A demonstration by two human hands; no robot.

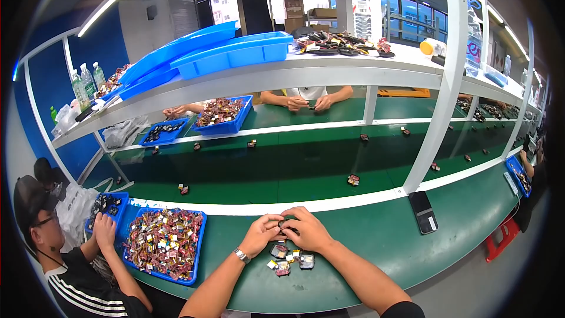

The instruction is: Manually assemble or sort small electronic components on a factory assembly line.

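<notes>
Both my hands meet over the green bench top (pixel 353 247). My left hand (pixel 261 237), with a metal watch on its wrist, and my right hand (pixel 307 232) have their fingers closed around a small dark electronic unit (pixel 285 225), mostly covered by the fingers. Just below them lie several similar small units: a dark-cased one (pixel 279 251), a squarish one with a pale inside (pixel 306 260) and a reddish one (pixel 282 268), with small white-and-yellow tabs among them. To the left stands a blue tray (pixel 203 241) heaped with small red-wired parts.
Beyond a white rail (pixel 235 207), a green conveyor belt (pixel 282 165) carries scattered units. A white post (pixel 435 106) rises at right, near a black phone (pixel 421 209). A co-worker (pixel 76 265) sits at left by a smaller blue tray (pixel 125 206). An overhead shelf (pixel 247 76) holds blue trays.
</notes>
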